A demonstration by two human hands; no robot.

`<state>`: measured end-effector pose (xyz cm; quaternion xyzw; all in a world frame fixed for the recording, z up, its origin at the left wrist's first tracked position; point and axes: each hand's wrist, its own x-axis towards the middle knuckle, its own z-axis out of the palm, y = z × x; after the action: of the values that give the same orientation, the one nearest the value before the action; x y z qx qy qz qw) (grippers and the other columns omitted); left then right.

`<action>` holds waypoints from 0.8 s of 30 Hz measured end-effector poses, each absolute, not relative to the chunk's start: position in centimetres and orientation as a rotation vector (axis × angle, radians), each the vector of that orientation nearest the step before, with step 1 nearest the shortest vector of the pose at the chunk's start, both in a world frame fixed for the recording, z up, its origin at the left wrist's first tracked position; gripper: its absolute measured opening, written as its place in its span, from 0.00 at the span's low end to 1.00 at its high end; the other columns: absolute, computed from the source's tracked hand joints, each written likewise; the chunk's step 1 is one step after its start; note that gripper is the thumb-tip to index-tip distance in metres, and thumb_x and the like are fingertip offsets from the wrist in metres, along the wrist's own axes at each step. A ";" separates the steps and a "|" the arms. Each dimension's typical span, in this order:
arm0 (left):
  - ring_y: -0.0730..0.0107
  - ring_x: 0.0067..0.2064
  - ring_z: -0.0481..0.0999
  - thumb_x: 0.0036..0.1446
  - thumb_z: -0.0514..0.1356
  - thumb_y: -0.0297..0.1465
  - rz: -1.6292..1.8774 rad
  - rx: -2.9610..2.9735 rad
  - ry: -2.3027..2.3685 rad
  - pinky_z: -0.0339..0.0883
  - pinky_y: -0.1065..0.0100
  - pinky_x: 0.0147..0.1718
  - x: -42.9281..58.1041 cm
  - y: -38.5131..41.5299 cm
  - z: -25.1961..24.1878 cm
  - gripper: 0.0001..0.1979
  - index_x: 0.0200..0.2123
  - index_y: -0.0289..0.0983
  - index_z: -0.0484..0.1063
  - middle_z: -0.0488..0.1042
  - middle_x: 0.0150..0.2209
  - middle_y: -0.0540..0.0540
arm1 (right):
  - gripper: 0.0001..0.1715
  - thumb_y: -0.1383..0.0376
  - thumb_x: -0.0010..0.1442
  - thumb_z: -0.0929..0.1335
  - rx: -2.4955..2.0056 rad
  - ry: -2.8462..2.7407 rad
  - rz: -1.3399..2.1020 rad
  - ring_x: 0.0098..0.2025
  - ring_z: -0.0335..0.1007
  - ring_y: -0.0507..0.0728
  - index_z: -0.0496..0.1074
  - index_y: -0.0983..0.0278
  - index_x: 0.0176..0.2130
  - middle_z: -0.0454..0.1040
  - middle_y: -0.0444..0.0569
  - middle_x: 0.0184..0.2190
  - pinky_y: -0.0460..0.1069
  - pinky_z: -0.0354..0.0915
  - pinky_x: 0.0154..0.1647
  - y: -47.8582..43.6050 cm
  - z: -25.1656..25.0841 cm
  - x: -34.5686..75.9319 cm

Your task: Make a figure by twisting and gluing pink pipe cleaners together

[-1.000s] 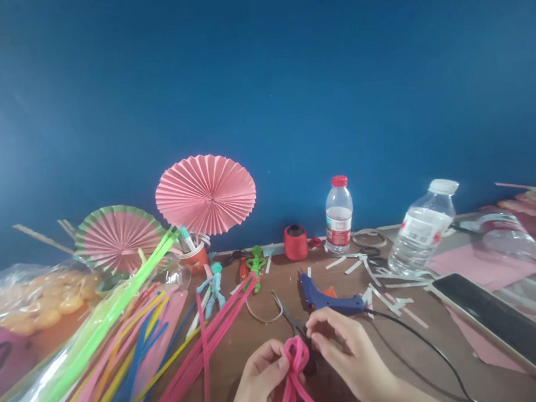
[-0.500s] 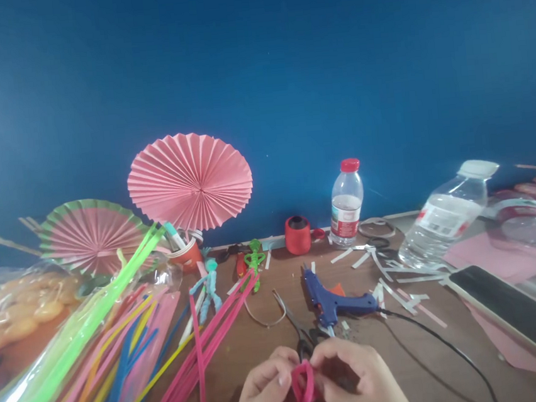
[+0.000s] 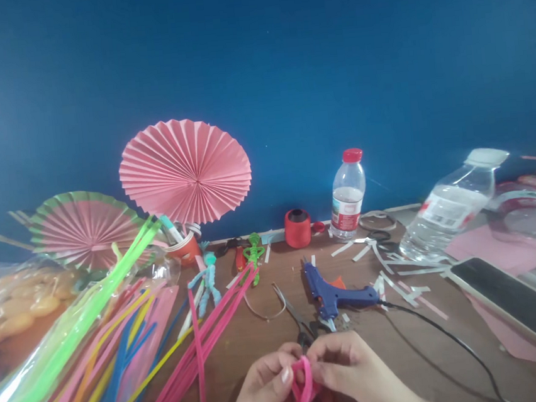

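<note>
Your left hand [image 3: 265, 384] and right hand [image 3: 348, 370] pinch a pink loop [image 3: 303, 387] nearer you than the glue gun [image 3: 338, 298]; behind it, the red-capped bottle [image 3: 349, 194] bears unreadable print.

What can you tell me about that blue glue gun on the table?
The glue gun looks like hard plastic, with an orange trigger and a black cord leaving its handle. It lies on its side on the brown table, nozzle toward the wall, handle pointing right. A pale stub, perhaps a glue stick, shows at its near end. The right hand is close but not holding it.
</note>
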<state>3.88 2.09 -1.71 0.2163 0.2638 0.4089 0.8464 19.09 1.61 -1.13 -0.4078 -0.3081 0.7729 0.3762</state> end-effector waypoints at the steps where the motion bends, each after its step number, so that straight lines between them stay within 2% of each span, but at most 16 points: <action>1: 0.72 0.27 0.72 0.41 0.68 0.34 0.856 0.458 0.549 0.65 0.69 0.30 3.9 2.1 -1.8 0.10 0.21 0.33 0.74 0.69 0.32 0.47 | 0.18 0.56 0.42 0.74 -0.988 -0.702 2.038 0.14 0.60 0.46 0.68 0.67 0.23 0.67 0.40 0.12 0.40 0.54 0.13 1.7 -1.2 19.1; 5: 0.71 0.28 0.73 0.41 0.68 0.36 0.849 0.458 0.539 0.66 0.68 0.32 4.0 1.9 -2.0 0.12 0.22 0.33 0.74 0.70 0.34 0.46 | 0.17 0.59 0.44 0.74 -0.801 -0.546 2.179 0.12 0.56 0.44 0.66 0.67 0.21 0.65 0.40 0.11 0.39 0.49 0.12 1.6 -0.9 19.3; 10: 0.65 0.32 0.75 0.40 0.69 0.37 0.810 0.435 0.532 0.67 0.64 0.37 4.0 1.8 -1.6 0.12 0.21 0.33 0.73 0.72 0.35 0.45 | 0.18 0.60 0.48 0.72 -0.618 -0.553 2.220 0.11 0.53 0.43 0.66 0.69 0.19 0.63 0.40 0.11 0.39 0.44 0.11 1.5 -0.7 19.3; 20: 0.65 0.31 0.76 0.43 0.67 0.35 0.778 0.494 0.479 0.66 0.67 0.34 3.8 1.9 -1.5 0.10 0.22 0.33 0.76 0.71 0.30 0.46 | 0.17 0.60 0.47 0.74 -0.618 -0.554 2.269 0.14 0.53 0.43 0.66 0.67 0.23 0.63 0.39 0.14 0.40 0.44 0.14 1.4 -1.3 19.6; 24: 0.72 0.28 0.73 0.41 0.68 0.36 0.827 0.519 0.459 0.65 0.69 0.31 4.1 2.0 -1.9 0.11 0.20 0.32 0.76 0.68 0.30 0.47 | 0.17 0.60 0.47 0.74 -0.710 -0.546 2.256 0.15 0.53 0.43 0.65 0.67 0.23 0.62 0.38 0.15 0.40 0.46 0.15 1.3 -1.3 19.7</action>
<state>4.11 1.96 -1.85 0.2472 0.2183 0.3939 0.8579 19.66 1.25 -1.26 -0.2739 -0.2108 0.8708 0.3495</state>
